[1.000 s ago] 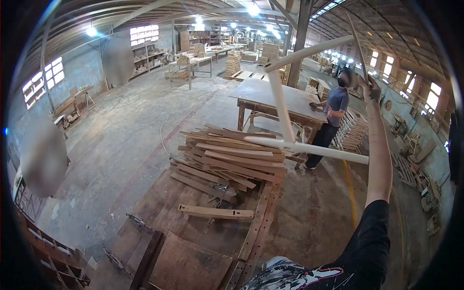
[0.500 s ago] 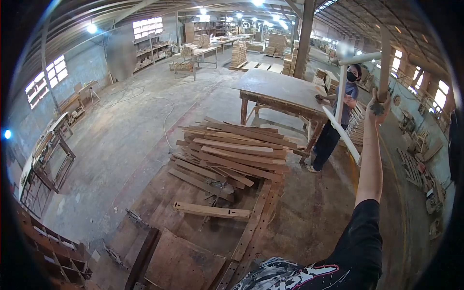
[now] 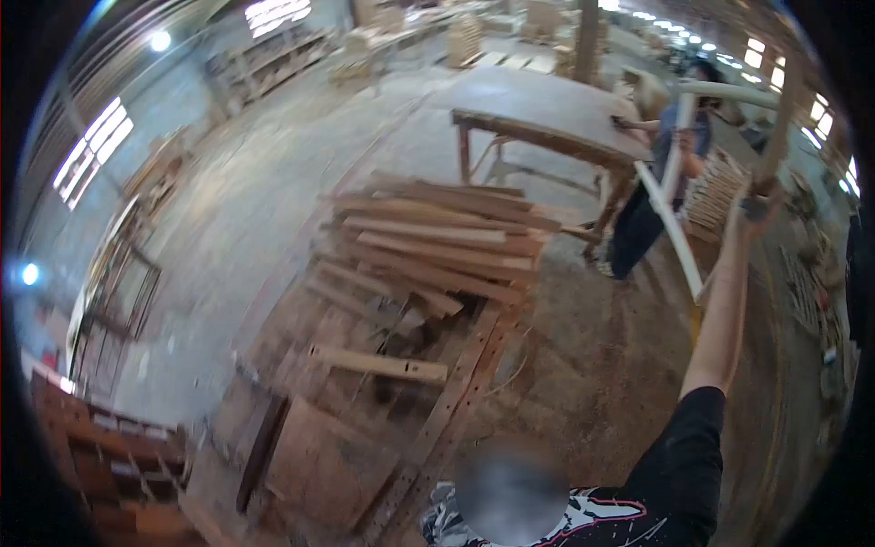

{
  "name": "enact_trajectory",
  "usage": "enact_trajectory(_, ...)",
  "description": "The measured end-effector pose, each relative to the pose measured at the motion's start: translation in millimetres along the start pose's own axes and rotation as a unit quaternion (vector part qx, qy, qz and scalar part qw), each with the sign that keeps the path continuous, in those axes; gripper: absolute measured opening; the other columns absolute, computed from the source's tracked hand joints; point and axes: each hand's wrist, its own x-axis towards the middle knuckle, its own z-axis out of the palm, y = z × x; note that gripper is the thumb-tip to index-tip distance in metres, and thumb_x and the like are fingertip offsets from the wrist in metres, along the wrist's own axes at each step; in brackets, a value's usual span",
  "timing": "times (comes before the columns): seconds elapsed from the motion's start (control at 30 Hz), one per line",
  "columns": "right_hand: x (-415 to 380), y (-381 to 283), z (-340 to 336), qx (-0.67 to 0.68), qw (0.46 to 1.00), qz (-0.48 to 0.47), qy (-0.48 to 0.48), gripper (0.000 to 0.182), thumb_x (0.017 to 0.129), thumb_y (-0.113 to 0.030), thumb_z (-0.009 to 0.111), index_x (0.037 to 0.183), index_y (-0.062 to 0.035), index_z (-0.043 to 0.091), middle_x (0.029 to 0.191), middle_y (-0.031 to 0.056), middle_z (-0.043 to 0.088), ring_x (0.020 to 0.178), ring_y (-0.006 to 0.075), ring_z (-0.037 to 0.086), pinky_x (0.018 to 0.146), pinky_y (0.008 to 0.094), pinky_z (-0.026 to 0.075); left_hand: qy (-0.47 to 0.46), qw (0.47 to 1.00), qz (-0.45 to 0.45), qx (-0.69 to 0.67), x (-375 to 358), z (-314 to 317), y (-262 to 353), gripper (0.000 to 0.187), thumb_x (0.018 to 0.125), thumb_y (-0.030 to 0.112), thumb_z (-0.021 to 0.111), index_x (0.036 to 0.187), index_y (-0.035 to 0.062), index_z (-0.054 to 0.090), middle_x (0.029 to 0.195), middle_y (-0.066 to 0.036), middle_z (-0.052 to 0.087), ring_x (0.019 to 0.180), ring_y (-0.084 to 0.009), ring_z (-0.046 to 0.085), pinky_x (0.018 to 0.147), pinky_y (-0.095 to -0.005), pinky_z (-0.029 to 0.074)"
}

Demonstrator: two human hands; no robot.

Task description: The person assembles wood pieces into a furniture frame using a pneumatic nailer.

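Note:
My right hand point(image 3: 758, 202), at the end of my raised arm on the right side, is wrapped round an upright of a wooden frame point(image 3: 679, 237). The frame is made of pale and brown bars and hangs in the air beside a person. My left hand does not show. Below and to the left of the frame, a pile of wooden strips point(image 3: 437, 232) lies on a low brown workbench point(image 3: 333, 456). One slotted wooden piece point(image 3: 378, 363) rests apart, in front of the pile. The view is slightly blurred.
A large table point(image 3: 538, 105) stands beyond the pile. A person point(image 3: 638, 205) in dark trousers stands at its right end, with a hand on its top. A rack point(image 3: 118, 292) is at the left wall, and a brown lattice structure point(image 3: 109, 456) at the lower left.
The view has tilted down and shifted, so the table and pile sit higher. My right hand and the held frame now appear farther right and slightly lower. The hold is unchanged.

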Motion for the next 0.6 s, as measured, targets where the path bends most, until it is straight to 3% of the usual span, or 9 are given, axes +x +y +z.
enact_trajectory(0.17,-43.2,38.9,13.5,-0.134,0.985,-0.023,-0.102,0.054,0.091,-0.034,0.074,0.130,0.0004,0.058,0.120,0.0179,0.066,0.112,0.0305,0.065,0.091,0.0439,0.054,0.037,0.999,-0.028,0.002,-20.7,-22.8,-56.4,0.028,0.080,0.023,0.076,0.095,0.0001,0.072,0.087,-0.020,0.073,0.077,-0.0414,0.069,0.070,-0.0514,0.052)
enact_trajectory(0.2,-63.2,47.1,13.5,-0.146,0.980,-0.029,-0.129,0.054,0.092,-0.035,0.072,0.130,0.0006,0.058,0.121,0.0187,0.066,0.112,0.0311,0.065,0.092,0.0439,0.053,-0.009,0.996,-0.084,0.019,-28.0,-38.5,-38.6,0.031,0.082,0.023,0.072,0.102,-0.0002,0.070,0.093,-0.025,0.072,0.087,-0.0461,0.068,0.073,-0.0530,0.053)
enact_trajectory(0.23,-88.6,52.7,11.9,-0.154,0.974,-0.037,-0.159,0.055,0.093,-0.036,0.071,0.131,0.0007,0.057,0.121,0.0195,0.066,0.113,0.0318,0.064,0.092,0.0439,0.053,-0.015,0.996,-0.074,-0.045,-28.5,-25.0,-58.5,0.034,0.082,0.026,0.072,0.107,0.0019,0.069,0.097,-0.026,0.071,0.095,-0.0450,0.069,0.077,-0.0531,0.053)
enact_trajectory(0.27,-118.5,55.9,6.3,-0.160,0.968,-0.045,-0.189,0.055,0.094,-0.037,0.070,0.132,0.0009,0.057,0.121,0.0204,0.066,0.113,0.0324,0.064,0.093,0.0440,0.053,-0.043,0.995,-0.094,0.008,-24.1,-28.3,-59.0,0.035,0.081,0.026,0.073,0.106,0.0022,0.069,0.101,-0.026,0.071,0.098,-0.0449,0.068,0.080,-0.0539,0.053)
enact_trajectory(0.33,-188.2,52.6,-22.1,-0.167,0.951,-0.055,-0.254,0.056,0.096,-0.039,0.067,0.134,0.0011,0.056,0.122,0.0220,0.065,0.113,0.0336,0.064,0.094,0.0440,0.052,-0.028,0.997,-0.056,-0.039,-19.9,-12.0,-82.0,0.042,0.080,0.035,0.078,0.107,0.0034,0.069,0.102,-0.025,0.072,0.100,-0.0436,0.068,0.084,-0.0532,0.054)
enact_trajectory(0.4,-269.0,48.6,-64.1,-0.164,0.929,-0.062,-0.325,0.057,0.098,-0.041,0.065,0.135,0.0014,0.055,0.122,0.0237,0.065,0.114,0.0348,0.064,0.095,0.0440,0.052,-0.060,0.992,-0.108,-0.005,-21.5,-35.4,-71.8,0.050,0.081,0.042,0.077,0.113,0.0054,0.067,0.106,-0.024,0.072,0.103,-0.0434,0.068,0.087,-0.0524,0.054)
enact_trajectory(0.47,-351.5,27.2,-131.9,-0.161,0.894,-0.063,-0.414,0.058,0.099,-0.042,0.062,0.137,0.0017,0.054,0.123,0.0253,0.065,0.114,0.0360,0.063,0.096,0.0441,0.051,-0.059,0.993,-0.097,0.010,-19.7,-57.6,-74.0,0.054,0.081,0.047,0.077,0.116,0.0060,0.067,0.106,-0.025,0.072,0.104,-0.0429,0.068,0.088,-0.0515,0.054)
enact_trajectory(0.57,-466.9,-28.3,-257.3,-0.142,0.814,-0.063,-0.560,0.060,0.102,-0.045,0.058,0.139,0.0021,0.053,0.123,0.0278,0.065,0.115,0.0379,0.063,0.097,0.0441,0.051,-0.045,0.991,-0.117,-0.049,13.9,-16.1,-150.4,0.055,0.082,0.049,0.076,0.117,0.0068,0.067,0.105,-0.025,0.072,0.103,-0.0426,0.068,0.089,-0.0515,0.054)
enact_trajectory(0.6,-450.2,-168.4,-273.8,-0.294,0.717,-0.013,-0.632,0.061,0.101,-0.047,0.060,0.132,0.0054,0.055,0.121,0.0296,0.064,0.116,0.0399,0.062,0.096,0.0464,0.051,-0.032,0.992,-0.116,-0.032,23.1,-14.0,-172.5,0.055,0.082,0.049,0.076,0.117,0.0065,0.068,0.104,-0.025,0.072,0.103,-0.0423,0.069,0.088,-0.0516,0.054)
